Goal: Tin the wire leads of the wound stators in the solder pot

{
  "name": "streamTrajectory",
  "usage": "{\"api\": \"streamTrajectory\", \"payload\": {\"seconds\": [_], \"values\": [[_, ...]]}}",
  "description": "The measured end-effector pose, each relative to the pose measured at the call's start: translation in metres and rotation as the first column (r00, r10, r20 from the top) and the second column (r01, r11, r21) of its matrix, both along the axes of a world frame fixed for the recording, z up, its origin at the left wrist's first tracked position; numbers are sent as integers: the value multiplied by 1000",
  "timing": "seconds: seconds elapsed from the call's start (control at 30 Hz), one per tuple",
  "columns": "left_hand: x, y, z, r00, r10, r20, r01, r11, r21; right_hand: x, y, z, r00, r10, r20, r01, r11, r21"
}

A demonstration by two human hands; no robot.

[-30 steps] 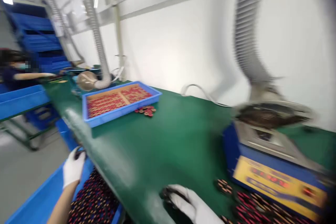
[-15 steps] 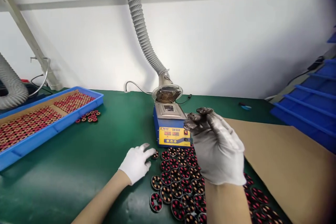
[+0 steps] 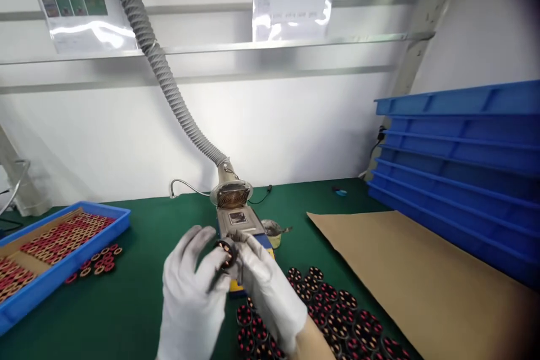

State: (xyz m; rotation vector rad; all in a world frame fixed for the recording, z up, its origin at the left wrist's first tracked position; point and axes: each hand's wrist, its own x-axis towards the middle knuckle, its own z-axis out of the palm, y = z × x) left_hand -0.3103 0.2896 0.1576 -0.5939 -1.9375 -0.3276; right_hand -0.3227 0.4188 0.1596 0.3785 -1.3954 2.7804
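A round black stator-like part (image 3: 228, 252) with copper-coloured segments is held up before me. My left hand (image 3: 192, 287), in a white glove, grips it from the left with thumb and fingers. From the right, the grey-stained fingertips of my right hand (image 3: 268, 287) are closed at its edge; the contact is partly hidden. Behind both hands stands a blue-and-yellow bench machine (image 3: 248, 222) with a small square well in its metal top. Similar round parts (image 3: 337, 315) with red or copper segments lie in a group below and right of my hands.
A blue tray (image 3: 84, 256) of small red and tan rings sits at left, several loose rings (image 3: 101, 261) beside it. At right are brown cardboard (image 3: 405, 259) and stacked blue trays (image 3: 455, 163). A small tub (image 3: 274, 230) stands behind my right hand. A grey hose (image 3: 177, 101) hangs over the machine.
My left hand has risen from a round part on the table and now holds one up. The right hand has come left and down to meet it. The view has tilted up and turned right.
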Motion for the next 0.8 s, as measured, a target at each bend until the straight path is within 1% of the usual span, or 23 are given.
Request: {"api": "streamTrajectory", "payload": {"seconds": [0.03, 0.1, 0.17, 0.2, 0.23, 0.27, 0.33, 0.37, 0.4, 0.43, 0.47, 0.5, 0.53, 0.57, 0.63, 0.7, 0.73, 0.77, 0.8], "values": [[3, 6, 2, 998, -24, -52, 25, 999, 26, -1, 0, -1, 1000, 18, -18, -19, 999, -27], [6, 16, 0, 994, -93, -58, 101, 983, 153, -2, 1, -4, 998, -38, -50, 36, 999, -37], [6, 19, -5, 985, -174, 15, 158, 926, 342, -2, 4, -8, 994, -84, -64, 83, 996, -28], [6, 18, -6, 969, -231, 87, 175, 892, 416, -3, 5, -9, 994, -86, -68, 84, 996, -24], [5, 16, -5, 936, -301, 185, 188, 868, 460, -3, 5, -11, 994, -79, -72, 78, 997, -12], [5, 13, -4, 882, -376, 284, 207, 851, 483, -3, 5, -12, 994, -72, -81, 73, 997, 8], [4, 5, 1, 751, -507, 423, 249, 810, 531, -2, 4, -14, 991, -75, -110, 81, 996, 49], [4, 1, 3, 703, -555, 445, 265, 784, 561, -2, 3, -14, 988, -86, -126, 95, 993, 64], [3, -2, 5, 679, -588, 440, 274, 758, 592, -1, 3, -13, 986, -87, -145, 100, 991, 85], [2, -5, 6, 676, -603, 423, 280, 741, 611, 1, 3, -12, 984, -68, -166, 88, 989, 118], [1, -7, 6, 684, -599, 415, 284, 744, 605, 2, 4, -10, 982, -34, -186, 65, 984, 164], [0, -10, 5, 700, -579, 418, 294, 767, 570, 4, 6, -8, 978, 3, -209, 45, 974, 223], [-1, -11, 4, 727, -545, 418, 310, 804, 508, 5, 7, -6, 972, 27, -231, 41, 958, 285], [-2, -13, 3, 763, -501, 408, 323, 843, 431, 6, 8, -5, 966, 35, -254, 55, 939, 339], [-3, -14, 1, 841, -419, 343, 340, 902, 268, 7, 8, -4, 945, -25, -327, 154, 914, 375], [-3, -14, 1, 893, -375, 248, 351, 926, 137, 6, 6, -5, 905, -110, -412, 258, 910, 325], [-2, -14, 2, 907, -362, 215, 350, 932, 92, 5, 5, -5, 893, -135, -429, 273, 921, 278], [-1, -13, 3, 915, -354, 194, 349, 935, 61, 5, 4, -6, 902, -150, -406, 257, 940, 223], [0, -13, 4, 922, -344, 177, 341, 939, 45, 6, 4, -5, 926, -163, -341, 225, 963, 150]]}}
